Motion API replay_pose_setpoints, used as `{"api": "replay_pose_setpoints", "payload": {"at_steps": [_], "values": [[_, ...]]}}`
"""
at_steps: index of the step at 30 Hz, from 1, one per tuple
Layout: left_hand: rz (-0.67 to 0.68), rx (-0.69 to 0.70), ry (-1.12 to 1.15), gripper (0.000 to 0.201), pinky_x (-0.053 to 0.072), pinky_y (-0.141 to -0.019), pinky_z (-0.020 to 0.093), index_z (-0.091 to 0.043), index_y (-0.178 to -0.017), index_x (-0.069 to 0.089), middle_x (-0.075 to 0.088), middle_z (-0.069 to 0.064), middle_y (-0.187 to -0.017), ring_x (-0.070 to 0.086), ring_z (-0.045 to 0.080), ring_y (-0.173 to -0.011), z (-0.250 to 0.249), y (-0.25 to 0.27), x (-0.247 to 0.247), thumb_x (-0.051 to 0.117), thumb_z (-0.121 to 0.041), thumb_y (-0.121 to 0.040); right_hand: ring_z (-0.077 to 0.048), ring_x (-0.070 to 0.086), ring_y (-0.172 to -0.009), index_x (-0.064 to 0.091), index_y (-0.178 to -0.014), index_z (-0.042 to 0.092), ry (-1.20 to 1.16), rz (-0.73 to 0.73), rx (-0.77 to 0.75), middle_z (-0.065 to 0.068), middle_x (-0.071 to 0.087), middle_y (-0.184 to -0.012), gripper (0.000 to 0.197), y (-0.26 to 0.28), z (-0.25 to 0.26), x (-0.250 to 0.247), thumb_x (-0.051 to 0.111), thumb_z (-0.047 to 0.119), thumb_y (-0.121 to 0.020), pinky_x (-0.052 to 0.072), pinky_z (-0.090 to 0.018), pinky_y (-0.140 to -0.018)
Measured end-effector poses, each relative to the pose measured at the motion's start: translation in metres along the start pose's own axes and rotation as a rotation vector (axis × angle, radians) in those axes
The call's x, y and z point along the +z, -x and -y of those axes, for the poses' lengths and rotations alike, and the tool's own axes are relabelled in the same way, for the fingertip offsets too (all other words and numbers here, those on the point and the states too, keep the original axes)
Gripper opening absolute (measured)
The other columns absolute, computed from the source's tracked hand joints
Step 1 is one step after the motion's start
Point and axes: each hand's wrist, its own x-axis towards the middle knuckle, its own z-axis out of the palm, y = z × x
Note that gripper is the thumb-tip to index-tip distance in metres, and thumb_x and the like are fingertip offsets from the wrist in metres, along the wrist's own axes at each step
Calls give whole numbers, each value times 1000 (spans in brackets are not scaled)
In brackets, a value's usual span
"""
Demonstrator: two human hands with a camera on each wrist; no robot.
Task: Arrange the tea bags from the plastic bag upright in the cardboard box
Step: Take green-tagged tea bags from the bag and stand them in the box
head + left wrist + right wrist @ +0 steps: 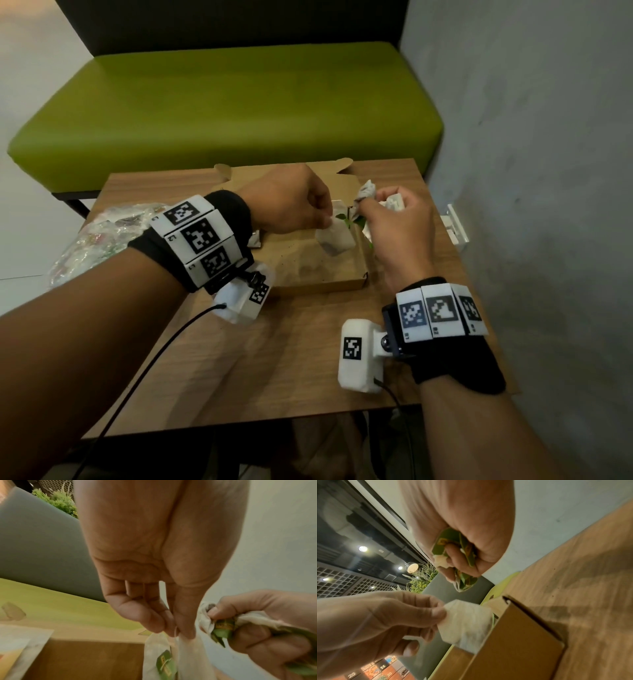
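Note:
A shallow cardboard box point(318, 284) lies open on the wooden table. My left hand point(291, 202) pinches the top of a white tea bag point(335, 238) that hangs over the box's right side; its green tag point(165, 662) dangles beside it. My right hand point(394, 222) grips a bunch of several tea bags point(366, 192) with green tags point(464, 582), just right of the box. In the right wrist view the pinched tea bag point(467, 622) hangs at the box wall point(513, 642). A crumpled plastic bag point(92, 240) lies at the table's left edge.
A green bench point(222, 113) stands behind the table, a grey wall point(548, 171) close on the right. A white fitting point(457, 226) juts from the wall near the table's edge. A small packet point(255, 240) lies in the box under my left wrist. Cables hang from both wrists.

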Motion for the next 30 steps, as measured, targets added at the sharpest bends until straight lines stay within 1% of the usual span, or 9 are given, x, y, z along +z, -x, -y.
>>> {"api": "replay_pose_setpoints", "payload": {"at_steps": [2, 5, 12, 17, 20, 22, 24, 27, 30], "values": [[50, -6, -39, 6, 38, -63, 22, -30, -85, 67, 59, -17, -79, 53, 2, -75, -2, -7, 5, 70, -31, -90, -6, 55, -54, 61, -70, 25, -17, -9, 27, 5, 66, -68, 21, -2, -3, -3, 78, 19, -81, 43, -25, -48], [61, -16, -154, 7, 46, -73, 30, -30, -85, 64, 65, -8, -87, 60, 16, -87, -6, -17, 12, 69, -30, -90, -4, 53, -52, 60, -69, 25, -10, 6, 46, 6, 65, -68, 23, -3, -6, -5, 78, 18, -80, 41, -22, -47], [-8, -13, -344, 11, 48, -63, 33, -21, -92, 72, 68, 3, -94, 64, 25, -88, -19, -33, 14, 61, -23, -93, -12, 61, -65, 64, -74, 24, 55, 93, 65, 3, 69, -74, 16, 1, -14, 0, 76, 21, -84, 49, -31, -55], [-42, -18, -376, 13, 45, -59, 32, -21, -91, 72, 67, 6, -95, 64, 28, -84, -22, -40, 16, 59, -19, -93, -8, 58, -63, 64, -77, 24, 70, 135, 78, 5, 66, -73, 15, 3, -15, -3, 75, 22, -87, 44, -24, -53], [-62, -16, -370, 11, 44, -59, 33, -21, -93, 71, 67, 6, -98, 64, 28, -86, -22, -41, 18, 60, -23, -92, -8, 58, -64, 65, -78, 24, 71, 146, 78, 5, 66, -74, 13, 3, -15, -4, 76, 22, -87, 45, -25, -54], [-134, -19, -308, 17, 49, -63, 34, -19, -96, 70, 67, 6, -96, 63, 27, -84, -20, -40, 16, 58, -31, -95, -8, 57, -62, 65, -77, 24, 66, 147, 74, 5, 65, -73, 14, 3, -15, -3, 76, 23, -86, 44, -24, -52], [-194, -29, -150, 34, 48, -62, 32, -15, -93, 70, 68, 5, -87, 62, 25, -75, -18, -35, 10, 51, -43, -98, -8, 58, -62, 65, -77, 23, 49, 139, 51, 5, 66, -73, 15, 2, -14, -3, 77, 23, -85, 44, -24, -52], [-18, -74, 198, 52, 51, -57, 27, -13, -92, 72, 74, 1, -83, 69, 19, -73, -20, -24, -1, 47, -59, -95, -5, 60, -64, 65, -79, 24, 46, 142, -8, 6, 70, -76, 14, 2, -11, -1, 79, 22, -84, 45, -19, -50], [96, -80, 341, 34, 51, -56, 22, -12, -95, 72, 74, -2, -82, 66, 5, -62, -18, -17, -2, 62, -45, -93, -9, 64, -68, 67, -80, 25, 48, 146, -61, 2, 72, -79, 14, 3, -11, 4, 77, 16, -82, 52, -27, -56]]}}
